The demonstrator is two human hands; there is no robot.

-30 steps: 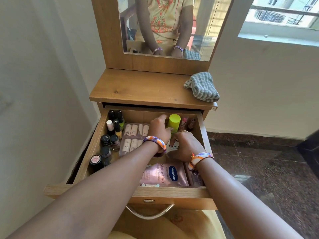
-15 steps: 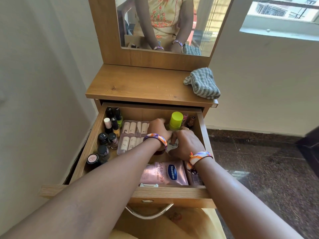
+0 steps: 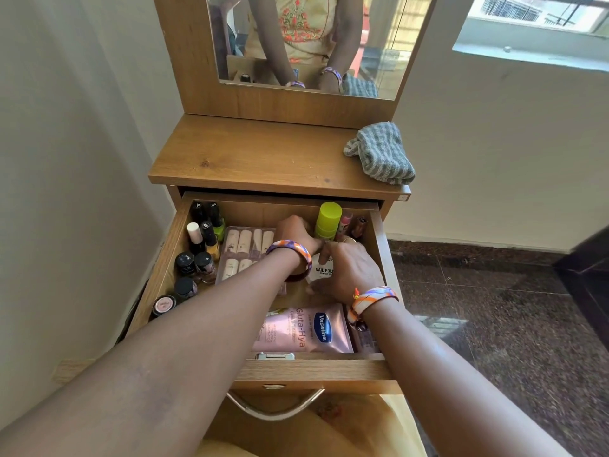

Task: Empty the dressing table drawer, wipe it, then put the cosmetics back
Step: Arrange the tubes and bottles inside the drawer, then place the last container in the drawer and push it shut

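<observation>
Both hands are deep in the open drawer (image 3: 379, 245). Left hand (image 3: 295, 234) curls its fingers at the base of the green-capped bottle (image 3: 327, 221) at the back; whether it grips it I cannot tell. Right hand (image 3: 349, 270) rests on the white remover tub (image 3: 322, 267), fingers bent over it, thumb at its near edge.

Room is tight: nail polishes (image 3: 201, 245) line the left wall, about nine of them; one nail tray (image 3: 245, 250) sits mid-drawer, one pink tube (image 3: 304, 329) lies along the front, two small bottles (image 3: 351, 224) stand at the back right. One cloth (image 3: 380, 153) lies on the desk (image 3: 250, 153) at its right edge; the remainder of the top is bare.

Since half a second ago the hands have hardly shifted, and the drawer's contents lie as they did.
</observation>
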